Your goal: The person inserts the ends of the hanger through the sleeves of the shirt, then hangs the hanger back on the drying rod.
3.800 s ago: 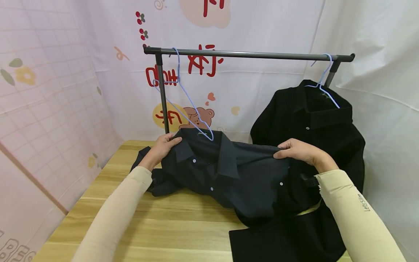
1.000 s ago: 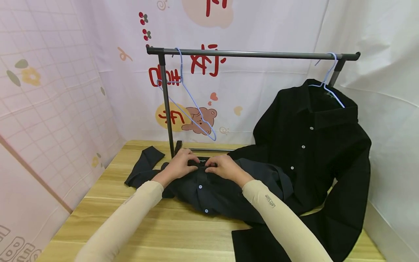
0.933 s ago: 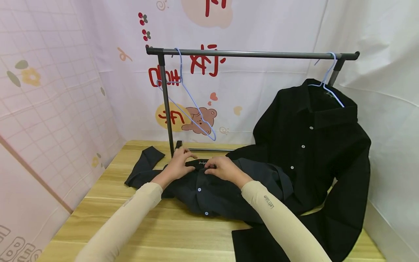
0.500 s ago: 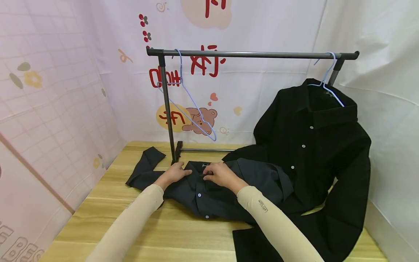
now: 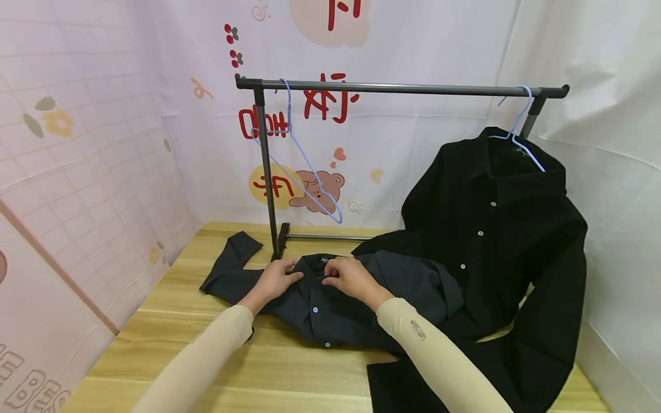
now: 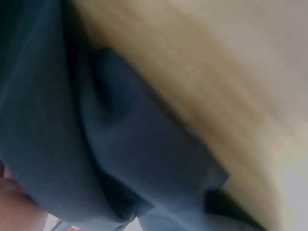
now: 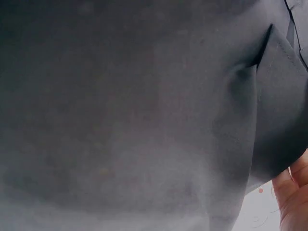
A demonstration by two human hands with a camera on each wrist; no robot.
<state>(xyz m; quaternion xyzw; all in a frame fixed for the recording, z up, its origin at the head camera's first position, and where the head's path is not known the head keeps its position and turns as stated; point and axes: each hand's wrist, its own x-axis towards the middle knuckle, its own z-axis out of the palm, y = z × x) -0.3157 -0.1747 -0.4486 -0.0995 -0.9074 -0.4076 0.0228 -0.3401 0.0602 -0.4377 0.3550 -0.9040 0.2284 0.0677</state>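
A dark button-up shirt [image 5: 356, 321] lies on the table, its collar toward the rack and one sleeve [image 5: 227, 269] stretched left. My left hand [image 5: 277, 279] grips the left side of the collar between thumb and fingers. At the collar's right side, my right hand [image 5: 351, 279] pinches the fabric, and a pale label shows between the hands. Dark cloth [image 6: 149, 139] fills much of the left wrist view, with a bit of finger at the lower left. In the right wrist view, fingertips [image 7: 288, 192] meet the edge of the collar cloth [image 7: 281, 96].
A grey metal rack [image 5: 403, 88] stands behind the shirt. On its left hangs a bare blue hanger [image 5: 304, 160]; on its right, a black shirt [image 5: 496, 229] drapes down onto the wooden table [image 5: 289, 378]. A printed white curtain [image 5: 423, 34] backs the scene.
The shirt, earlier lifted by its shoulders, now lies on the table. Both hands came together at the collar; then my left hand shifted left and curled its fingers over the collar's left side.
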